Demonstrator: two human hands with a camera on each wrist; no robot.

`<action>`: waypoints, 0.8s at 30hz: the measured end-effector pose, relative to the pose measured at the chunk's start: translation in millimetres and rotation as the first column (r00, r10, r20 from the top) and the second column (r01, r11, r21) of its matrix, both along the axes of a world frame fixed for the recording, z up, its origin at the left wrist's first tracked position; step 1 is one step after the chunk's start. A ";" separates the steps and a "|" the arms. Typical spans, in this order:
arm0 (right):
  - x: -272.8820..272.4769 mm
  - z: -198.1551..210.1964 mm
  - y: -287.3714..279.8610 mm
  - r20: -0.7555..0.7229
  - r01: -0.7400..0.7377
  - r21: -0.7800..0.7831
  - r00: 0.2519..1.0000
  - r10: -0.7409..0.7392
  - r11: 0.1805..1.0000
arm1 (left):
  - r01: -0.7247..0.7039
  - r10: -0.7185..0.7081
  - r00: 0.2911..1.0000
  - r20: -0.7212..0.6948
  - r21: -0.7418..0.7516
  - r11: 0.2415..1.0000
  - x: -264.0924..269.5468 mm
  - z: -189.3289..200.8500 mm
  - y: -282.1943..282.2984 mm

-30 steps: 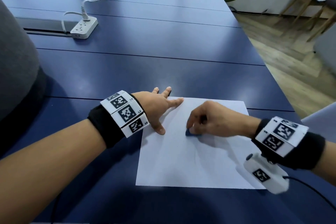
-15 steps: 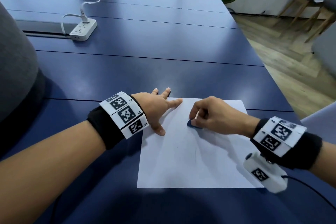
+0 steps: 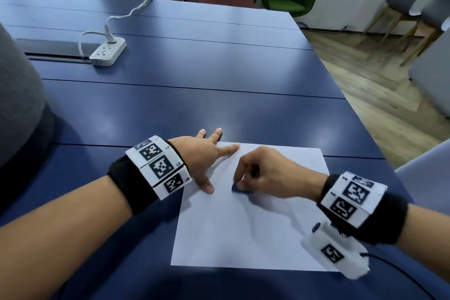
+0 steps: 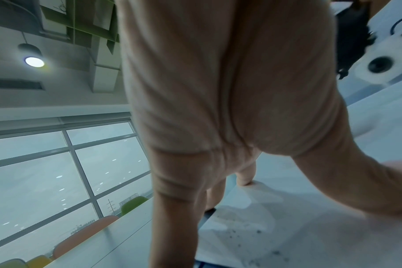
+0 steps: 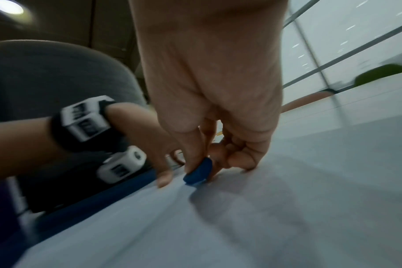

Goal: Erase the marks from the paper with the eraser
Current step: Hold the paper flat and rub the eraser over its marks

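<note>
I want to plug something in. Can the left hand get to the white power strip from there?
Probably yes: bare blue table lies between the left hand, spread flat on the paper, and the power strip. It would let go of the paper.

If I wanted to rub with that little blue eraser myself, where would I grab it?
Probably by its upper half, from above, as the right hand does: fingertips pinch the two flat faces of the eraser. It stands tilted on the paper, so only its lower edge rubs and stays free.
</note>
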State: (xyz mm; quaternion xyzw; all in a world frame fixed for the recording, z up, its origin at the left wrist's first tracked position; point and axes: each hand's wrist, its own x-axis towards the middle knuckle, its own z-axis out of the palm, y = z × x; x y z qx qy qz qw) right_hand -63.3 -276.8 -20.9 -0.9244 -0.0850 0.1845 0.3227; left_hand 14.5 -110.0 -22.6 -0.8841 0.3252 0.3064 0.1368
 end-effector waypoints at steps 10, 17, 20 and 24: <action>5.7 -0.1 1.4 0.095 0.058 -0.038 0.994 -0.054 0.998 | -0.002 0.002 1.000 -0.004 -0.026 1.000 0.6 -0.5 2.1; 30.0 3.7 -10.7 0.149 0.150 -0.084 0.979 -0.137 0.985 | 0.004 -0.004 1.000 0.007 -0.018 1.000 0.0 -0.4 2.7; 5.4 -0.7 2.1 0.115 0.029 -0.046 0.993 -0.024 0.999 | 0.015 -0.015 1.000 0.018 -0.019 1.000 -0.2 -0.3 1.6; -5.6 2.7 11.4 0.073 -0.113 -0.068 0.990 0.118 0.991 | 0.012 -0.012 1.000 0.020 -0.004 1.000 -0.7 0.3 2.1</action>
